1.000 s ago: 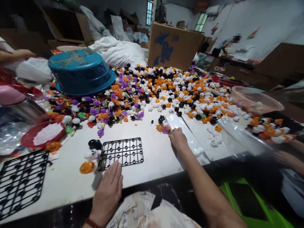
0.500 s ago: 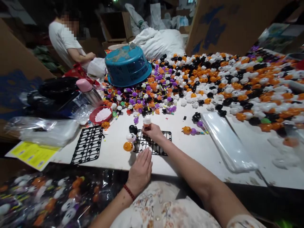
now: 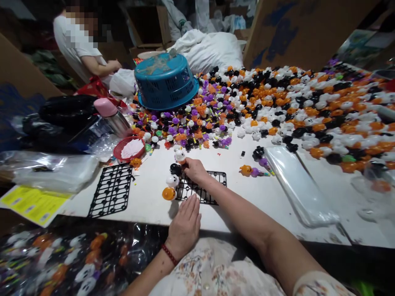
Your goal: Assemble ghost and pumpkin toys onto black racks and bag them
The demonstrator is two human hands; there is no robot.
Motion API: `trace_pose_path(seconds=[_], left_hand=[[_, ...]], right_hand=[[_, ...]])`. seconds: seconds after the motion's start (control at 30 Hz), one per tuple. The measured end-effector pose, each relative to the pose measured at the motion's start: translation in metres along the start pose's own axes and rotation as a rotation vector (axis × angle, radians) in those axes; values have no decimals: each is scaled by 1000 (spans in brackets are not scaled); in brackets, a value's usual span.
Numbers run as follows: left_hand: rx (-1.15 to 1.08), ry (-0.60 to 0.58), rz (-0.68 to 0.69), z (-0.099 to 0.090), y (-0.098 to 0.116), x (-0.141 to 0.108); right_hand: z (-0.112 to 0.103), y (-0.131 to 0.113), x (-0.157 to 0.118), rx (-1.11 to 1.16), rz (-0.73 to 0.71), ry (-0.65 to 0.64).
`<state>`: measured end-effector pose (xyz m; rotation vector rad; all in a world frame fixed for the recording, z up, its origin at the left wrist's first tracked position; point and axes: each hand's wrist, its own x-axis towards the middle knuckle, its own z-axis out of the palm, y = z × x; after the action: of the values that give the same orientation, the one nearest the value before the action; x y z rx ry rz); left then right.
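My right hand (image 3: 195,170) pinches a small white ghost-headed figure (image 3: 179,156) with an orange lower part, above the far left corner of a black plastic grid (image 3: 212,198). Along the grid's left edge stand a black figure (image 3: 175,169), a white ghost figure (image 3: 172,181) and an orange pumpkin figure (image 3: 169,193). My left hand (image 3: 185,220) lies flat with fingers stretched at the grid's near edge, holding nothing. It wears a red bead bracelet (image 3: 169,254).
A second black grid (image 3: 111,190) lies left, near a red basket (image 3: 117,153). An upturned blue tub (image 3: 166,84) stands among heaped figures (image 3: 277,102). Clear plastic bags (image 3: 299,185) lie right. Pink-capped flask (image 3: 112,117) at left; behind it, a person in white (image 3: 77,45).
My right hand has moved slightly left with the white figure, which now sits nearer the black one. My left hand stays flat. The view has shifted a little.
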<state>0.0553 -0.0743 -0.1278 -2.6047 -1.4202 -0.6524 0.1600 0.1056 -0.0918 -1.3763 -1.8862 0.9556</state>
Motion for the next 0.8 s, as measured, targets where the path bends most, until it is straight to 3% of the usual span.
trace_pose_path(seconds=[0.33,0.57,0.67,0.73,0.8], left_hand=[[23,-3,12,4,-2,-2],[19,70,63,7,-6,1],[24,88,71,8,-7,4],[27,95,69,9,-6,4],[29,102,62,10,-6,3]], right_hand=[[-1,-2,-1,-184,-96,-54],[0,-5,3,-195,-99,-93],[-21,0,-11,-100,-75,-76],[-49,10,-37,-67,-97,44],[-87,27,-73,-170,-89,210]])
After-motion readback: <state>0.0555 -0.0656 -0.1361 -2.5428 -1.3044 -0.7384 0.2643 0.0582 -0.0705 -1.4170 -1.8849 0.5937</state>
